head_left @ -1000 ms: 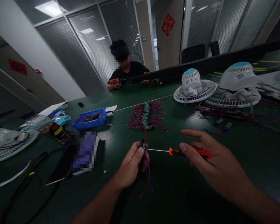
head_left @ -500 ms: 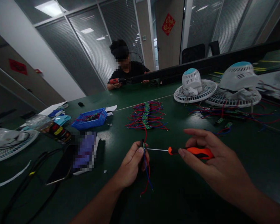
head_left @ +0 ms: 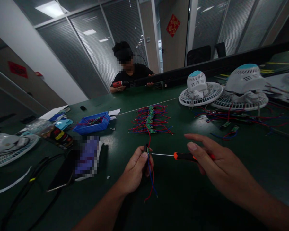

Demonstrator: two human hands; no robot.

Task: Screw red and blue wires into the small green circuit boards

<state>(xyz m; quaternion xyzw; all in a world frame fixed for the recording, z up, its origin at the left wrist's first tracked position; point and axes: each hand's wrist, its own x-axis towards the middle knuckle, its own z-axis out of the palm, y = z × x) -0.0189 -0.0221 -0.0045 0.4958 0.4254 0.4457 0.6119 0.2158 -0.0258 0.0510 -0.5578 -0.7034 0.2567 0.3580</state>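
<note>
Between the thumb and fingers of my left hand [head_left: 136, 165] is a small green circuit board [head_left: 148, 150] with red and blue wires [head_left: 152, 179] hanging from it. My right hand [head_left: 219, 165] is closed around the handle of an orange and black screwdriver [head_left: 184, 156], index finger stretched out above it. The screwdriver's thin shaft points left, and its tip meets the side of the board; the exact contact point is too small to make out. Just beyond lies a row of similar wired circuit boards [head_left: 150, 119].
A blue bin [head_left: 92, 125] of wired boards stands at left, near a plastic bottle [head_left: 60, 134] and a phone [head_left: 61, 175]. White fan housings [head_left: 198, 91] and loose wires [head_left: 243, 116] lie at right. Across the table a person [head_left: 127, 69] holds a red tool.
My right hand's thumb has shifted up and the fingers have rolled around the screwdriver handle, now covering more of it. My left hand and the board stay in place.
</note>
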